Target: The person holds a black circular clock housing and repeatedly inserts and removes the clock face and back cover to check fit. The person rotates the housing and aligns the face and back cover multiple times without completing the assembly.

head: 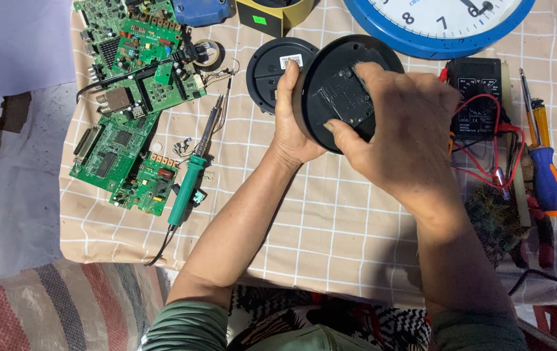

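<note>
Beige tablecloth w/ thin white grid lines covers the work table, hanging over the near edge. Left of it, pale floor, a bit worn & patchy, in soft even daylight. Bottom left corner: striped fabric in red, grey & cream bands, prob. a cushion.

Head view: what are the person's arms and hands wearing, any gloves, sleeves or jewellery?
Both hands, left hand and right hand, are bare: no gloves, rings or watch visible. The forearms are uncovered. Dull green sleeves with fine ribbing are pushed up near the elbows, seen at the bottom edge on both arms.
</note>
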